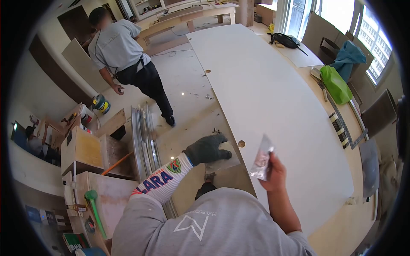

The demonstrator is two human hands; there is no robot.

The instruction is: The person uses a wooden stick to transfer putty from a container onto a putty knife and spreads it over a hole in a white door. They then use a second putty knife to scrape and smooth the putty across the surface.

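Note:
My right hand (273, 173) is bare and closed around a shiny silver foil packet (262, 160), holding it upright over the white panel (256, 81). A round hole (241, 144) in the panel lies just left of the packet. Near the panel's left edge is my left hand (209, 149), in a dark glove, with its thumb apart from the fingers. Below the glove shows a pale, translucent sheet-like piece (224, 164), partly hidden by the hand. Small metal pieces (216, 130) appear just beyond the fingertips.
At the upper left a person (121, 51) stands facing away. Long metal channels (145, 136) lie on the floor left of my arm. Wooden boxes (96, 149) and a green-handled tool (95, 209) are farther left. A green bag (335, 85) and a metal square (348, 136) rest at right.

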